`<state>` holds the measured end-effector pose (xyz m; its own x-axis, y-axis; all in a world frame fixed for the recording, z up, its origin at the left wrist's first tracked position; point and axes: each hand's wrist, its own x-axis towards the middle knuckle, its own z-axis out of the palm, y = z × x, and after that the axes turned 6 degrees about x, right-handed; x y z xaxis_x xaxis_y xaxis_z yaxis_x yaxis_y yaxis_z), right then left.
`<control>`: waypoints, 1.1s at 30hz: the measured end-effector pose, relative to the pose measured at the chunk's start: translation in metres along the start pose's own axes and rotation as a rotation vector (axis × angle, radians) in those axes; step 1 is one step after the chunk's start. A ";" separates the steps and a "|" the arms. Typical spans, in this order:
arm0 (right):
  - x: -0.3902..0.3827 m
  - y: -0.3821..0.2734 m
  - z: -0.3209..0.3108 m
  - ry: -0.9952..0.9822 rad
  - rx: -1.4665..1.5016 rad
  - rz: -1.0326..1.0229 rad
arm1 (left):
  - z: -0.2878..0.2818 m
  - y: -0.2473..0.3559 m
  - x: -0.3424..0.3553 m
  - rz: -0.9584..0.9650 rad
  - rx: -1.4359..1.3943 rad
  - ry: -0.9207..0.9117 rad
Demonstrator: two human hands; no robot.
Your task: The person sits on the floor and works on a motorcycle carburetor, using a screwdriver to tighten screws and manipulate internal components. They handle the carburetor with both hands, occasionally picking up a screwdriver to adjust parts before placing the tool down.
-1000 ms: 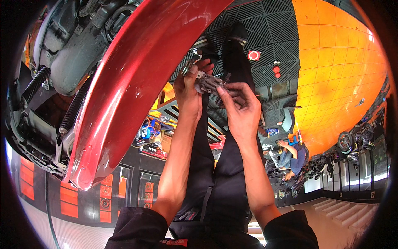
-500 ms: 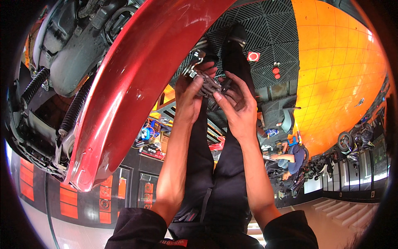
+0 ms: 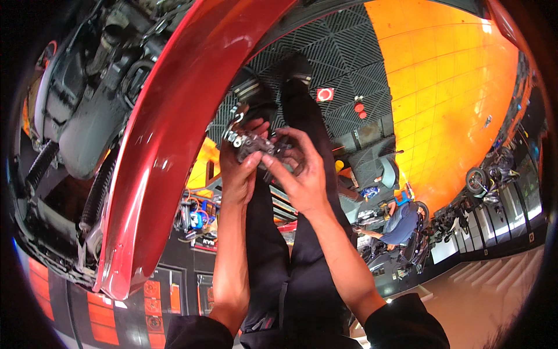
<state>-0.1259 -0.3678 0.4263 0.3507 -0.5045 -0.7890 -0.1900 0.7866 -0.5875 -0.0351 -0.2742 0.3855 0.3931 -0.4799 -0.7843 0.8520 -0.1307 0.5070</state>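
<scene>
Between both hands, over my legs, is a brake caliper point(image 3: 253, 144), a dark, grimy metal part with a silver bracket at its upper left end. My left hand point(image 3: 237, 177) grips that bracket end, thumb pressed on the near side and fingers behind. Closed around the other end is my right hand point(image 3: 306, 168), its thumb pointing left along the body. The palms and fingers hide part of the caliper. Close on the left, a long glossy red body panel point(image 3: 165, 157) curves past my left forearm.
At the left stands a partly stripped scooter point(image 3: 87, 134) with black coil springs. Dark ribbed mats point(image 3: 349, 52) border an orange floor point(image 3: 447, 99). A red cylinder point(image 3: 360, 108) stands on the mats. A co-worker point(image 3: 401, 224) bends over parts at the right.
My hands and the caliper sit further left and slightly lower in view, and the surroundings have shifted left too. The caliper is turned somewhat, with both hands still on it.
</scene>
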 end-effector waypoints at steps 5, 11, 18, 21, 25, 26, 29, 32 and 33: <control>0.004 0.001 0.001 0.075 -0.069 -0.012 | 0.001 0.000 0.008 -0.056 0.001 0.010; 0.084 -0.024 -0.057 0.298 -0.440 -0.320 | -0.011 -0.006 0.009 -0.061 -0.022 0.030; 0.322 -0.079 -0.150 0.526 -0.922 -1.000 | -0.008 -0.012 0.007 -0.105 0.114 0.001; 0.363 -0.115 -0.150 0.461 -0.933 -1.000 | -0.011 -0.019 0.006 -0.135 0.101 0.002; 0.376 -0.133 -0.142 0.457 -1.120 -0.907 | -0.006 -0.025 0.006 -0.153 0.106 0.014; 0.379 -0.131 -0.147 0.446 -1.107 -0.946 | -0.004 -0.027 0.007 -0.146 0.102 0.002; 0.382 -0.129 -0.145 0.454 -1.093 -0.888 | -0.002 -0.029 0.008 -0.145 0.091 -0.016; 0.387 -0.125 -0.140 0.467 -1.068 -0.823 | 0.001 -0.029 0.008 -0.136 0.084 -0.004; 0.388 -0.124 -0.141 0.469 -1.057 -0.814 | 0.003 -0.029 0.010 -0.129 0.083 0.001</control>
<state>-0.0951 -0.7112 0.1673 0.4008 -0.9156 -0.0317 -0.7457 -0.3059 -0.5919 -0.0567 -0.2775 0.3645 0.2830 -0.4532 -0.8453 0.8639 -0.2623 0.4299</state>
